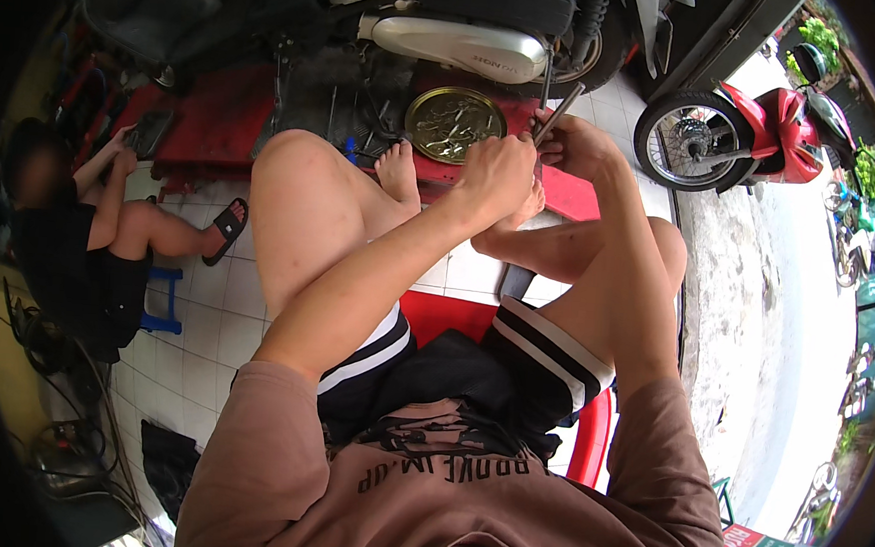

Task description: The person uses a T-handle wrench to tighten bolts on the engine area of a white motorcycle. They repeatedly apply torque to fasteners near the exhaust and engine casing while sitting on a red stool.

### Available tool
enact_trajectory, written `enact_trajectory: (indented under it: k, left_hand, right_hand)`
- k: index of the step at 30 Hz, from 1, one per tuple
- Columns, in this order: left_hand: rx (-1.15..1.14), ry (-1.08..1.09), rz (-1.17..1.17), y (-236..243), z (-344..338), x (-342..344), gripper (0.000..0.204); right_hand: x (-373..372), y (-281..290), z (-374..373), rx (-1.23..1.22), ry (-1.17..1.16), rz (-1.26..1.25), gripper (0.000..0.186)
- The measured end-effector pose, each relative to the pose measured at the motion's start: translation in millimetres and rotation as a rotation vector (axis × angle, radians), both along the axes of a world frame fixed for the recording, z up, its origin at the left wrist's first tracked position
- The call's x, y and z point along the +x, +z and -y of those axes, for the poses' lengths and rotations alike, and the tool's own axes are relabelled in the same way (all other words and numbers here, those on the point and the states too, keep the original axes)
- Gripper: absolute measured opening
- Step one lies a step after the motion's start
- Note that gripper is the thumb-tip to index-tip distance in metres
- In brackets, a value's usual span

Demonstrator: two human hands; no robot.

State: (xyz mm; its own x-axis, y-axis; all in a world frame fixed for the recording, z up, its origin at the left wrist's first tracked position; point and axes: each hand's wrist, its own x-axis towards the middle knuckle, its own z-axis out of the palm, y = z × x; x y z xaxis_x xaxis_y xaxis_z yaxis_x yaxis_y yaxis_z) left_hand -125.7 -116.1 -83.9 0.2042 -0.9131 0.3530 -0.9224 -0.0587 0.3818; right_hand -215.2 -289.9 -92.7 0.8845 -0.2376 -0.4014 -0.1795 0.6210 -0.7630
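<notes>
Both my hands are close together in front of my knees, beside a round gold-coloured metal tray (423, 105) that holds several small metal parts. My right hand (577, 148) is closed around a slim grey metal rod (562, 111), which slants up and to the right. Fingers of my left hand (502, 173) are curled right against the rod's lower end; what lies inside them is hidden. Just behind the hands, a thin upright metal bar (547, 78) stands near the motorcycle (456, 49) with its silver side cover.
The tray rests on a red platform (206, 124) with loose tools. At left, another person (80, 222) sits on a blue stool (163, 302), holding a dark object. A red motorbike (781, 139) stands at right. I sit on a red seat (445, 316) over white tiles.
</notes>
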Motion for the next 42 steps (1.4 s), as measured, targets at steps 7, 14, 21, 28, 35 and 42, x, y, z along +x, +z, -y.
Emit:
enact_trajectory:
  k: [7,14,21,28,35,42]
  left_hand:
    - [-0.066,-0.016,0.041,17,-12,-14,0.050]
    - [-0.032,-0.171,-0.106,4,-18,-11,0.060]
    - [0.005,-0.218,-0.069,-7,-18,-3,0.034]
    - [0.236,0.204,-0.139,8,-25,13,0.041]
    - [-0.127,-0.162,-0.145,5,-22,-10,0.052]
    - [0.206,0.128,-0.147,-11,-21,2,0.058]
  right_hand:
    - [-4,6,-14,-0.084,-0.002,0.046,0.012]
    - [-4,21,-8,-0.064,0.096,0.151,0.038]
    - [-3,16,0,-0.005,0.196,0.118,0.030]
    - [4,6,-3,-0.116,0.066,0.043,0.019]
    - [5,0,1,-0.090,0.137,0.088,0.027]
    - [12,4,-4,-0.166,0.017,-0.005,0.039]
